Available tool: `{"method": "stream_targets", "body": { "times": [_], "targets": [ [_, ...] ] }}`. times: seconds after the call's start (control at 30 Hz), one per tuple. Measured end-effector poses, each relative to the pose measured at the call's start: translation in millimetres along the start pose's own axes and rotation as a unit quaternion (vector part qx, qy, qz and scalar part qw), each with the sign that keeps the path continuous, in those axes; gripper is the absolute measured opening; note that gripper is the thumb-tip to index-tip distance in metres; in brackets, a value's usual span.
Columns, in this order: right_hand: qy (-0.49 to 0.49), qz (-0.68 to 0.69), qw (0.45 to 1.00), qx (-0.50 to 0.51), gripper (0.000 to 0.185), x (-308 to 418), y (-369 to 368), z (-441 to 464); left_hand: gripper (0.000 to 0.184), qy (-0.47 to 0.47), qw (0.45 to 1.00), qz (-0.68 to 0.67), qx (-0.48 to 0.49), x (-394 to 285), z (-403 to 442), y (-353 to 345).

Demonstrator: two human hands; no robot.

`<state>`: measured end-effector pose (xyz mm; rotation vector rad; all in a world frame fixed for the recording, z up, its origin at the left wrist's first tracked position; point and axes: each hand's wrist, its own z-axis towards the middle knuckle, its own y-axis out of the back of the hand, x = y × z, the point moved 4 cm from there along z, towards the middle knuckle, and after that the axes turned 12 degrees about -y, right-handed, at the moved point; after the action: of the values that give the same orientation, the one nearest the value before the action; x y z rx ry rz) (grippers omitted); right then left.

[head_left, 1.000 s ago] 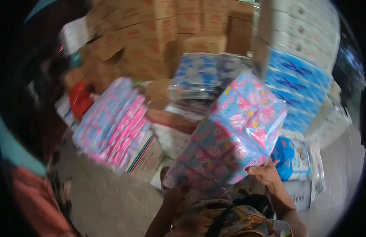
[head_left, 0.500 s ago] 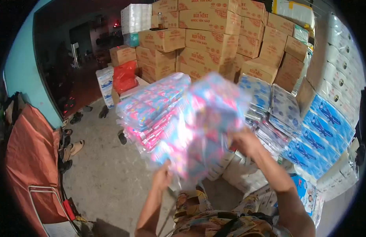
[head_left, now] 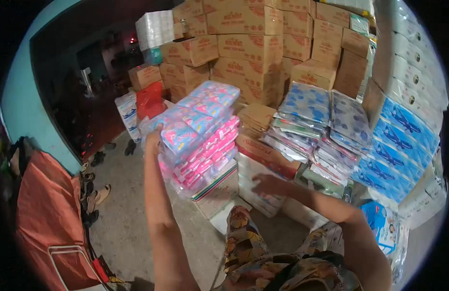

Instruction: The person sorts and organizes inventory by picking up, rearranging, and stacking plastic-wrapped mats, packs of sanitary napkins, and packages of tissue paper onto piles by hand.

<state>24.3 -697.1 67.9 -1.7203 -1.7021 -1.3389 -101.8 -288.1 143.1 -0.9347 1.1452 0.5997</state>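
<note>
A pink-and-blue patterned pack in clear plastic (head_left: 185, 119) lies on top of a stack of similar packs, tilted slightly. My left hand (head_left: 154, 138) is at the pack's left end, its fingers closed on the plastic edge. Under it are bright pink packs with white marks (head_left: 210, 153), resting on a white box with coloured stripes (head_left: 217, 189). My right hand (head_left: 269, 185) holds nothing, its fingers apart and slightly bent. It hovers over a white plastic-wrapped bundle (head_left: 253, 191), right of the stack.
Brown cartons (head_left: 246, 46) are piled at the back. Blue-dotted flat packs (head_left: 304, 106) and purple-dotted ones (head_left: 349, 116) lie in stacks to the right. Blue-and-white wrapped packs (head_left: 399, 131) form the right side. Shoes (head_left: 102, 194) and an orange sheet (head_left: 50, 203) are at left.
The patterned pack held up between both hands now lies on the stack. My left hand has moved up and left with it; my right hand has let go and moved slightly left and down.
</note>
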Motion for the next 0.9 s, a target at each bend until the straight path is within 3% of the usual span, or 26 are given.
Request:
{"method": "stream_targets", "body": {
  "times": [0.03, 0.1, 0.13, 0.17, 0.23, 0.3, 0.37, 0.4, 0.43, 0.47, 0.5, 0.57, 0.63, 0.67, 0.7, 0.73, 0.8, 0.87, 0.9],
  "targets": [
    [-0.019, 0.001, 1.000, 0.012, 0.058, -34, 4, -5, 0.042, -0.006, 0.999, 0.046, 0.000, 1, 5, 2],
    [-0.068, -0.028, 0.997, 0.000, 0.051, -74, 15, -37, 0.042, 0.022, 0.997, -0.056, 0.048, 16, 12, 3],
    [-0.096, 0.184, 0.978, 0.033, 0.047, -104, 23, -49, 0.041, 0.038, 0.996, -0.069, 0.037, 10, 1, -2],
    [-0.118, 0.386, 0.913, 0.064, 0.044, -136, 31, -60, 0.041, 0.046, 0.996, -0.060, 0.041, 3, -9, -8],
    [-0.041, 0.293, 0.955, -0.001, 0.039, -184, 52, -88, 0.040, 0.047, 0.995, -0.083, 0.021, -4, -25, -17],
    [-0.117, 0.311, 0.936, -0.119, 0.036, -177, 57, -140, 0.043, 0.033, 0.996, -0.072, 0.027, 4, 2, 3],
    [-0.106, 0.395, 0.900, -0.151, 0.038, -223, 64, -155, 0.050, -0.003, 0.962, 0.258, -0.092, -14, 3, 23],
    [-0.122, 0.413, 0.881, -0.193, 0.038, -225, 63, -169, 0.055, -0.131, 0.944, 0.255, -0.164, -29, -17, 11],
    [-0.137, 0.430, 0.861, -0.234, 0.037, -222, 62, -189, 0.054, -0.246, 0.805, 0.450, -0.299, -58, -59, -13],
    [-0.148, 0.449, 0.847, -0.242, 0.037, -224, 61, -203, 0.054, -0.342, 0.595, 0.602, -0.408, -86, -100, -44],
    [-0.159, 0.465, 0.834, -0.250, 0.037, -231, 60, -214, 0.057, -0.426, 0.623, 0.529, -0.387, -98, -109, -55],
    [-0.153, 0.486, 0.810, -0.290, 0.032, -248, 57, -231, 0.061, -0.493, 0.689, 0.496, -0.190, -109, -122, -101],
    [-0.127, 0.499, 0.805, -0.294, 0.025, -265, 59, -240, 0.061, -0.601, 0.606, 0.521, -0.011, -69, -117, -146],
    [-0.098, 0.504, 0.811, -0.280, 0.021, -276, 63, -236, 0.064, -0.533, 0.579, 0.615, 0.049, -54, -130, -170],
    [-0.091, 0.511, 0.807, -0.283, 0.018, -272, 64, -238, 0.070, -0.535, 0.536, 0.646, 0.096, -27, -121, -177],
    [-0.088, 0.519, 0.801, -0.286, 0.015, -269, 65, -244, 0.073, -0.497, 0.543, 0.665, 0.124, -19, -126, -186],
    [-0.063, 0.506, 0.786, -0.351, 0.016, -278, 71, -250, 0.071, -0.450, 0.533, 0.707, 0.119, -11, -110, -178],
    [-0.032, 0.448, 0.809, -0.380, 0.018, -304, 81, -268, 0.070, -0.414, 0.524, 0.732, 0.133, 1, -90, -174],
    [-0.009, 0.299, 0.820, -0.489, 0.022, -329, 99, -283, 0.067, -0.388, 0.534, 0.745, 0.093, -1, -75, -169]
  ]
}}
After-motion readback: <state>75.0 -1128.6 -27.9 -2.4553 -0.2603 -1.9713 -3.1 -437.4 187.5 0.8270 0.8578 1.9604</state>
